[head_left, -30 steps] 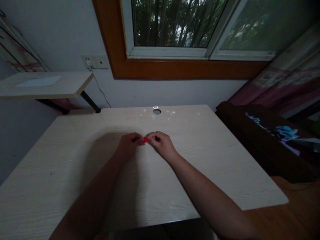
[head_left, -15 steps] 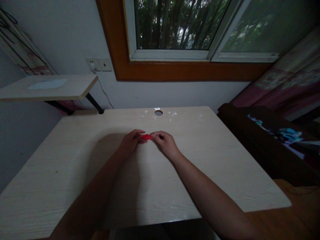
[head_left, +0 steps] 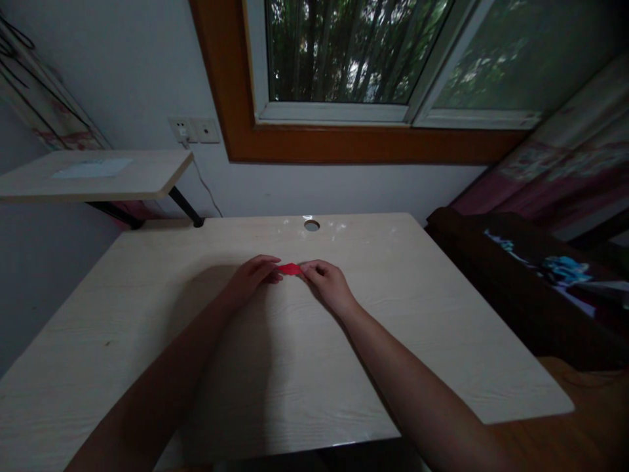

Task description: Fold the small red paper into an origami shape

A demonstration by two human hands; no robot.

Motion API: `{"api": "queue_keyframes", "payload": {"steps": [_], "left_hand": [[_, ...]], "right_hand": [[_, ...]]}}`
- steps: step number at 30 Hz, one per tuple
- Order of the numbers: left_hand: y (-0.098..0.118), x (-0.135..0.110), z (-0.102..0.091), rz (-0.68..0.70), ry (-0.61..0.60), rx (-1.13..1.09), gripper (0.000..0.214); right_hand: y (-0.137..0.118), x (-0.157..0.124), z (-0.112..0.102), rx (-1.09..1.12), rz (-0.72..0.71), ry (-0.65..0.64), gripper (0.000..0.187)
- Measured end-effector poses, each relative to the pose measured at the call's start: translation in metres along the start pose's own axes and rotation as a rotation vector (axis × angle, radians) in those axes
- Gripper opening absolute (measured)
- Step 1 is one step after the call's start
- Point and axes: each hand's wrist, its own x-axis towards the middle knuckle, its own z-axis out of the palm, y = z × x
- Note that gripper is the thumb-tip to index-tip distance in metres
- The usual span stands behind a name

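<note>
A small flat red piece, maybe paper, lies on the pale wooden table a little beyond its middle. My left hand pinches its left end with curled fingers. My right hand pinches its right end the same way. Both hands rest low on the tabletop, a short gap apart, with the red piece stretched between them. Both forearms reach in from the near edge.
A round cable hole sits near the table's far edge. A side shelf stands at the left under wall sockets. A dark wooden bed frame with bedding lies along the right. A window is ahead.
The hands have drawn slightly apart, so more of the red piece shows between them, now flatter and longer. The view has tilted a little.
</note>
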Motion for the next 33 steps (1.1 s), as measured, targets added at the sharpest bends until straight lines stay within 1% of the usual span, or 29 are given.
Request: {"api": "queue_keyframes", "payload": {"steps": [4, 9, 13, 16, 21, 24, 27, 30, 33], "left_hand": [[0.0, -0.004, 0.006, 0.073, -0.057, 0.07, 0.054], [0.005, -0.009, 0.01, 0.064, -0.035, 0.174, 0.04], [0.004, -0.009, 0.01, 0.073, -0.034, 0.173, 0.039], [0.003, -0.009, 0.01, 0.086, 0.002, 0.159, 0.042], [0.001, -0.008, 0.007, 0.174, -0.025, 0.288, 0.026], [-0.002, -0.009, 0.006, 0.197, -0.033, 0.245, 0.025], [-0.003, -0.009, 0.005, 0.203, -0.026, 0.231, 0.023], [-0.003, -0.009, 0.004, 0.228, -0.002, 0.279, 0.02], [-0.001, -0.01, 0.004, 0.245, 0.013, 0.321, 0.018]], "right_hand": [[-0.001, -0.002, 0.001, 0.01, -0.001, -0.018, 0.028], [-0.001, -0.003, 0.001, 0.038, -0.022, -0.092, 0.028], [-0.003, -0.004, 0.0, 0.036, -0.04, -0.115, 0.027], [-0.005, -0.005, 0.001, 0.059, -0.027, -0.119, 0.027], [-0.004, -0.007, 0.003, 0.125, 0.021, -0.084, 0.024], [-0.003, -0.008, 0.003, 0.14, 0.029, -0.08, 0.024], [-0.004, -0.009, 0.003, 0.137, 0.02, -0.085, 0.026], [-0.009, -0.011, 0.004, 0.14, -0.013, -0.085, 0.028], [-0.013, -0.013, 0.003, 0.199, -0.033, -0.073, 0.032]]}}
